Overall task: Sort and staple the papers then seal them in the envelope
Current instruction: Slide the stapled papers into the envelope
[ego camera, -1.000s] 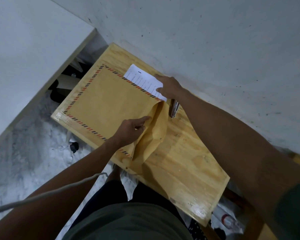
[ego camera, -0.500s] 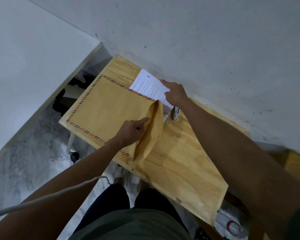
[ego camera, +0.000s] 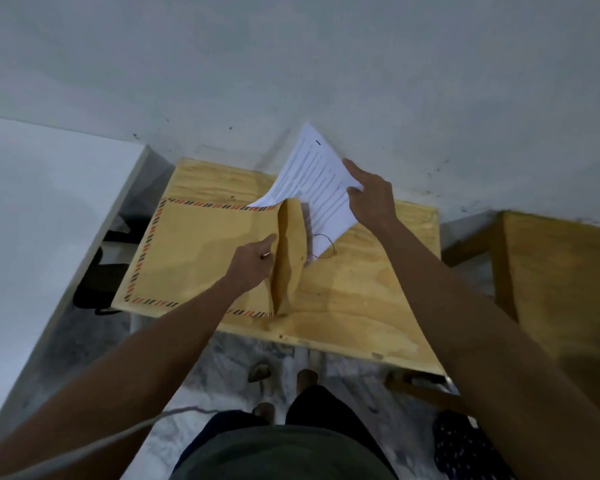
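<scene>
Our left hand (ego camera: 253,263) pinches the envelope (ego camera: 201,258) flap open while our right (ego camera: 373,199) grips the papers (ego camera: 317,181), still outside; sealing remains.

In front of me a pale grey wall (ego camera: 326,64) fills the upper half of what I see, flecked with small dark marks. My plywood counter (ego camera: 361,299) is pushed against it, its grain showing under dim, flat light. To my left a white surface (ego camera: 32,220) slopes away, with dark shapes in the gap beside it that I cannot make out. To my right stands another wooden piece of furniture (ego camera: 561,278). Below the counter's near edge the floor (ego camera: 84,344) is mottled grey and white, like marble.
</scene>
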